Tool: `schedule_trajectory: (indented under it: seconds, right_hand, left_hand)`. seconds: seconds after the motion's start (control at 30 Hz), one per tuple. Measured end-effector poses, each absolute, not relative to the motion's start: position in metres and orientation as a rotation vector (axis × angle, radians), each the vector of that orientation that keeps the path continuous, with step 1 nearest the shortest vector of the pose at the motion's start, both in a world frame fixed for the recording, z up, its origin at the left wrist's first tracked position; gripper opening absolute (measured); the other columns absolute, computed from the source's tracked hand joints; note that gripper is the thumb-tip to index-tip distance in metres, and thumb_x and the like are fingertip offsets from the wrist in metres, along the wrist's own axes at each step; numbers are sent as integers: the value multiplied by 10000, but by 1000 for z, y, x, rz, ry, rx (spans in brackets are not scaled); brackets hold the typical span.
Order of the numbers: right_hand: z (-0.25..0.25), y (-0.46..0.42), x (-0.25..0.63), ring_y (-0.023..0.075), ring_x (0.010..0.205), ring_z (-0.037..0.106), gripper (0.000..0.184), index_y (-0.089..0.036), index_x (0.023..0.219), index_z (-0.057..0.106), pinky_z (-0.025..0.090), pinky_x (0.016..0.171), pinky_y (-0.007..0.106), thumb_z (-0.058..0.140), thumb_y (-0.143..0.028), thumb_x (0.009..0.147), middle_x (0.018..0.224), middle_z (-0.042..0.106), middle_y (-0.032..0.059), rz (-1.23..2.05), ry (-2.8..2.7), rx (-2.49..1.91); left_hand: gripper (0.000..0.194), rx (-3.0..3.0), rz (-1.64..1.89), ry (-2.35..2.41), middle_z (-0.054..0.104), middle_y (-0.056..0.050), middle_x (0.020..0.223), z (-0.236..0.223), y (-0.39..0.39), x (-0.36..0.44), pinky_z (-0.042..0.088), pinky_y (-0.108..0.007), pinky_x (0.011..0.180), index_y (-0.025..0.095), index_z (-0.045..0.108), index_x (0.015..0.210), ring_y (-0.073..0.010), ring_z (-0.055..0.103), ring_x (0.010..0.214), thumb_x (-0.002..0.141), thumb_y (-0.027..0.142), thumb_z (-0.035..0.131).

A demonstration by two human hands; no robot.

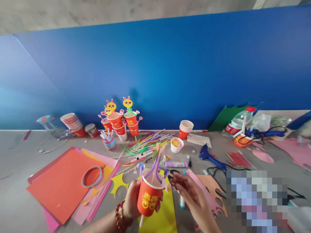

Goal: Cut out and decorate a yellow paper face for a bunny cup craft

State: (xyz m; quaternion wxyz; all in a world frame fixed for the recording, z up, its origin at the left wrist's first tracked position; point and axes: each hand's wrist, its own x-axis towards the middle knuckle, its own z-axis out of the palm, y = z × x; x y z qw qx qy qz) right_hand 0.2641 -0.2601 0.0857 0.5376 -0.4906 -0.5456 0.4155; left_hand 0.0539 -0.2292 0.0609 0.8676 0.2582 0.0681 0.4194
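My left hand (133, 201) is wrapped round a red paper cup (149, 197) with gold characters and holds it tilted over the table. Purple pipe cleaners (155, 166) rise from the cup's mouth, with a green and pink paper piece behind them. A thin white stick (141, 220) comes out of the cup's bottom. At the cup's right side, my right hand (190, 197) has loosely bent fingers, the tips close to a small blue disc (166, 173) on one purple stem. I see nothing held in that hand. Another blue disc (141, 166) sits at the left stem's end.
Coloured paper sheets (65, 184) with a tape roll (91, 177) lie left. Several bunny-faced cup figures (130, 118) stand behind. Loose pipe cleaners (145, 142), a white paper cup (177, 145), a blue glue gun (211, 157) with cable and a bottle (239, 123) are around. A pixelated area covers the lower right.
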Motion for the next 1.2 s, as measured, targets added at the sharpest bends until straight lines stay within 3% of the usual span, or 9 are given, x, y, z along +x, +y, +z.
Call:
schedule_trajectory:
  seconds: [0.17,0.3,0.57,0.73,0.83,0.97,1.07,1.2]
  right_hand:
    - [79,-257,258,261,990,711,321,-217,1146,634,606,830,346,624,-447,922,1082,730,124,1103,-1276,-1125]
    - [77,-257,266,256,991,712,270,-217,1091,657,598,843,325,610,-430,933,1092,733,112,1002,-1375,-1249]
    - [86,-237,365,239,931,709,236,-223,1059,642,576,813,326,513,-392,959,1076,723,96,159,-1663,-1631]
    - [96,-212,427,301,1066,646,265,-154,1166,586,493,928,399,465,-271,961,1146,677,156,-271,-1796,-2075]
    - [94,-191,440,309,1130,606,316,-137,1229,564,452,949,387,495,-182,924,1214,649,171,-277,-1833,-2281]
    - [79,-163,442,294,1074,624,319,-123,1152,614,441,882,355,573,-109,836,1133,682,173,-163,-1877,-2365]
    - [67,-148,443,281,1006,645,267,-135,1055,647,439,820,331,630,-122,789,1061,693,156,-80,-1882,-2424]
    - [58,-141,448,275,1010,635,268,-129,1046,644,430,808,315,644,-143,779,1116,651,162,-53,-1870,-2430]
  left_hand:
    - [640,603,889,182,704,-171,952,61,-230,53,484,-325,584,104,599,1279,-261,669,697,873,589,504]
    - [642,702,902,196,691,-153,870,60,-229,48,484,-324,650,94,685,1127,-234,654,684,821,652,599]
    - [546,671,915,294,699,-143,840,49,-228,44,510,-353,666,134,738,1064,-262,660,727,837,606,582]
    - [509,663,862,359,717,-165,941,41,-230,41,520,-421,726,164,724,1150,-314,673,790,858,558,587]
    - [525,674,826,339,714,-182,943,36,-229,40,516,-428,714,148,703,1187,-325,677,782,881,549,560]
    - [564,651,811,333,713,-185,953,36,-229,39,511,-419,718,138,669,1227,-327,680,791,873,565,562]
    - [589,617,802,349,715,-187,961,41,-228,38,508,-409,739,114,651,1236,-322,681,811,848,555,611]
    - [583,571,806,357,717,-193,971,49,-227,38,508,-401,759,92,661,1206,-313,680,831,827,535,662]
